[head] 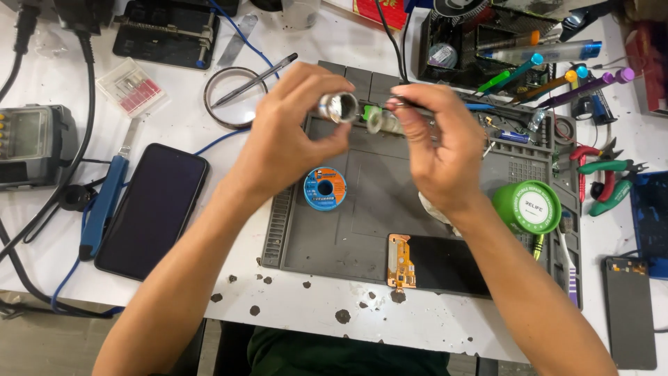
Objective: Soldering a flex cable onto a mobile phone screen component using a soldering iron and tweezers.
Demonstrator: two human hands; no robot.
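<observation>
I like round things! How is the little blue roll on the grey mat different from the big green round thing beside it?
The blue spool is smaller than the green round container. The blue spool has an open hole through its middle; the green round container has a closed white top. The blue spool lies near the left hand on the mat, the green round container by the right hand at the mat's edge. Both are round and lie flat.

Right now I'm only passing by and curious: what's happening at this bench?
A person sits at a white workbench over a grey repair mat. Their left hand holds up a small silver tin, its open end turned toward the right hand, which pinches a thin tool whose tip I cannot make out. On the mat lie a blue solder spool and a detached phone screen. A dark phone lies to the left.
</observation>
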